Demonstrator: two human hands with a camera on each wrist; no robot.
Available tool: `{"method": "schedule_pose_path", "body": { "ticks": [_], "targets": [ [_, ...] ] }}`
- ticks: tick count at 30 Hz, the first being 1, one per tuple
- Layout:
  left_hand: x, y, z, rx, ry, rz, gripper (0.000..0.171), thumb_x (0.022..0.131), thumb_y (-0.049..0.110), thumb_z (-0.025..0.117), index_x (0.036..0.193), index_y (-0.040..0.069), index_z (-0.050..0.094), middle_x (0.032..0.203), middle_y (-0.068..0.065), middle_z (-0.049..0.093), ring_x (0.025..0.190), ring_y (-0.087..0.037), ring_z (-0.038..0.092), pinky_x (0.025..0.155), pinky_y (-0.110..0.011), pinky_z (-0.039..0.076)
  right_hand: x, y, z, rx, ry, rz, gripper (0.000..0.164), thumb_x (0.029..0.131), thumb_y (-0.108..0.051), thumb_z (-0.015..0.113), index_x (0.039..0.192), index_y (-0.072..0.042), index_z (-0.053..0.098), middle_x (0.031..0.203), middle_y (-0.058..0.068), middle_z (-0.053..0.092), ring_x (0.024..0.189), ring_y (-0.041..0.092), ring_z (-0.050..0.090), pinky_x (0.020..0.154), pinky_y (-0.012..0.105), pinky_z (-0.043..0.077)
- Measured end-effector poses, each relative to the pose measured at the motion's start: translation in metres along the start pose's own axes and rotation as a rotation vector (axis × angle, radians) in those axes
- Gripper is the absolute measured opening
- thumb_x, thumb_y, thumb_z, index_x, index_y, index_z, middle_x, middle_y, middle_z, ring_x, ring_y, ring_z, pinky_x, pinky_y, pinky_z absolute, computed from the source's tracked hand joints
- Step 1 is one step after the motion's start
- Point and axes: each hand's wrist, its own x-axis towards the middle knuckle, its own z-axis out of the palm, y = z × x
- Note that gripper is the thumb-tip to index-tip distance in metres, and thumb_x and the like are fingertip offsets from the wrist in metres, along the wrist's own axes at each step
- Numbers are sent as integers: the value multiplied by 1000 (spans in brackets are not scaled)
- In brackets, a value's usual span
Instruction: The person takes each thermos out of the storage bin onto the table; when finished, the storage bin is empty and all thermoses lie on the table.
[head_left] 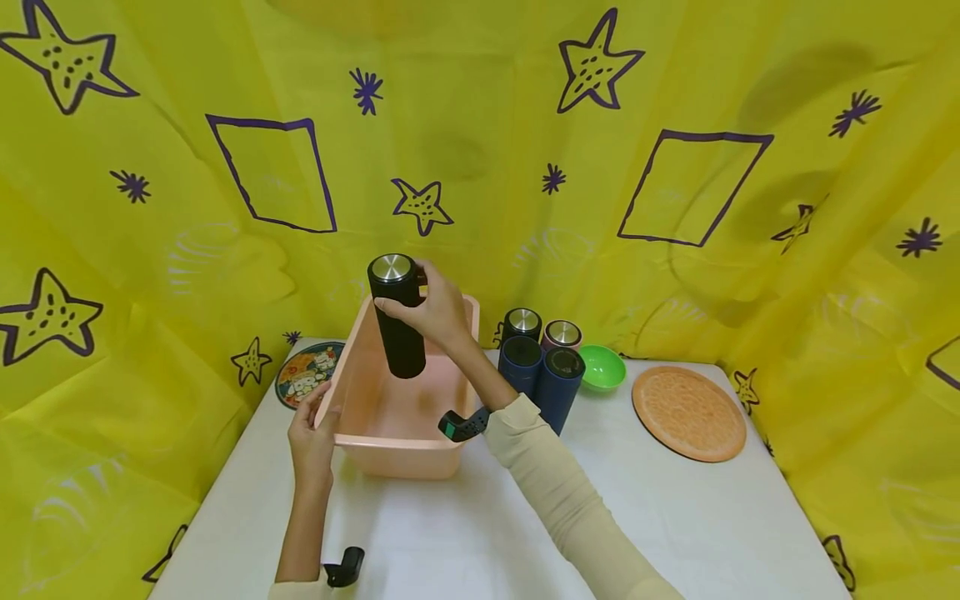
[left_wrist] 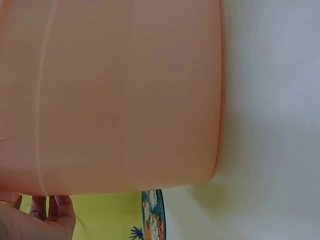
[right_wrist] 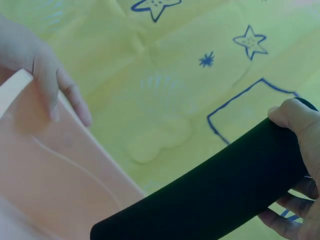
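My right hand [head_left: 438,312] grips a black thermos flask [head_left: 401,333] near its silver-topped lid. The flask hangs upright over the inside of a pink plastic tub [head_left: 401,442]. In the right wrist view the thumb and fingers wrap the upper end of the black flask [right_wrist: 200,180]. At the tub's left rim my left hand [head_left: 313,425] holds on, thumb on the inner side and fingers outside. The left wrist view shows the tub's outer wall [left_wrist: 130,95] with the left fingers [left_wrist: 62,210] at its edge.
Right of the tub stand several flasks, including a navy blue one [head_left: 561,387] and a black one [head_left: 522,321]. Beyond them are a green bowl [head_left: 602,368] and a round tan board [head_left: 690,414]. A patterned plate [head_left: 300,375] lies left of the tub. Yellow curtain [head_left: 480,150] surrounds the white table [head_left: 480,533].
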Motion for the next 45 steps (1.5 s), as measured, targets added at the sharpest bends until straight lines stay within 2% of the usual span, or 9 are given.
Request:
{"method": "schedule_pose_path", "body": {
  "ticks": [5,13,15,21,28,32,39,41,45],
  "targets": [
    [0,0,1,-9,-3,5,42,96,0,54,137,10,54,137,-11,51,129,-25,48,104,-43,43,-6,-11,-11,2,29,-36,68,74,-37,83,130,-9,55,115,8,65,105,19,61,81,25,58],
    [0,0,0,-30,-13,2,42,96,2,56,138,9,53,143,-16,48,132,-30,45,107,-49,40,-16,-31,-32,33,83,-87,66,75,-35,83,129,-7,57,110,9,66,102,19,62,79,25,59],
    [-1,0,0,-28,-10,1,42,96,3,57,137,9,54,143,-16,48,131,-29,46,106,-46,42,-19,-35,-38,37,95,-103,66,75,-34,83,129,-7,57,110,9,66,103,19,62,78,25,59],
    [-2,2,1,-20,-2,-6,42,96,5,59,138,9,54,140,-14,49,126,-23,48,87,-10,49,-27,-46,-59,53,154,-136,64,75,-30,82,129,-5,57,108,10,67,101,20,62,74,26,60],
    [-3,3,1,-11,-4,-14,43,96,5,57,139,10,53,141,-12,48,131,-26,46,105,-35,45,-40,-51,-80,69,211,-182,59,74,-26,82,124,-3,60,106,12,67,98,23,62,71,35,61],
    [-2,3,1,-6,2,-18,42,97,5,57,138,11,54,140,-11,50,129,-24,47,91,-15,51,-50,-50,-92,47,248,-189,57,74,-25,82,121,-3,61,104,11,68,96,22,62,69,35,61],
    [-4,3,1,-16,2,-16,42,97,7,57,138,11,53,140,-11,49,127,-24,47,88,-14,52,-67,-47,-107,27,286,-170,58,74,-26,83,122,-4,61,105,10,67,95,20,62,70,37,61],
    [-4,2,1,-17,8,-12,41,96,7,57,137,11,54,138,-10,50,124,-22,48,76,-4,48,-73,-45,-110,26,294,-163,59,73,-26,83,123,-4,61,106,10,68,95,20,63,70,38,61],
    [-4,2,2,-13,12,-13,41,96,7,57,137,11,54,137,-9,51,123,-20,49,76,-3,48,-83,-40,-116,8,313,-135,61,72,-25,84,124,-4,61,108,11,68,97,21,63,72,38,61]
  ]
}}
